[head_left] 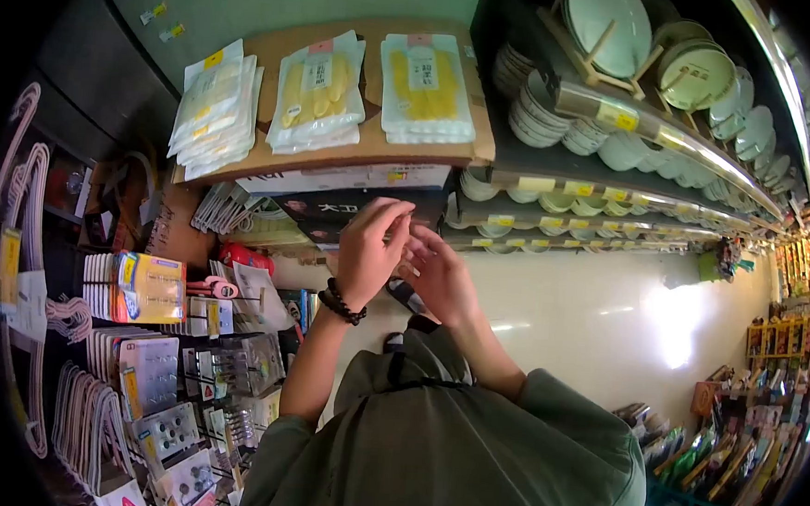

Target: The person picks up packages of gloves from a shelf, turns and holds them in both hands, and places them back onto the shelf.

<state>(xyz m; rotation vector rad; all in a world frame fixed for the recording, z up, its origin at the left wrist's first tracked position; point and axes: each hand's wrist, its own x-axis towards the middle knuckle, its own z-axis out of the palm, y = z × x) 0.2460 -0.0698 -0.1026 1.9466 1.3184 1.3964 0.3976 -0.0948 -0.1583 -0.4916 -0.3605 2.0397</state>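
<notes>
My left hand (370, 255), with a dark beaded bracelet (341, 305) on its wrist, is raised in front of my body. Its fingers are bent and pressed together at the tips; whatever they may hold is too small to make out. Close beside it, my right hand (438, 278) has loosely curved fingers, slightly apart, near the left thumb, with nothing visible in it. Beyond the hands, a cardboard box top (360, 157) bears packs of yellow dried slices (318, 90), similar packs (423, 82) and a stack of white pouches (214, 107).
Shelves of bowls (534, 117) and plates (609, 29) run along the right. Hanging packaged goods (147, 376) and white hangers (89, 419) crowd the left. Pale floor (568, 309) lies at right, with more racks (727, 440) past it.
</notes>
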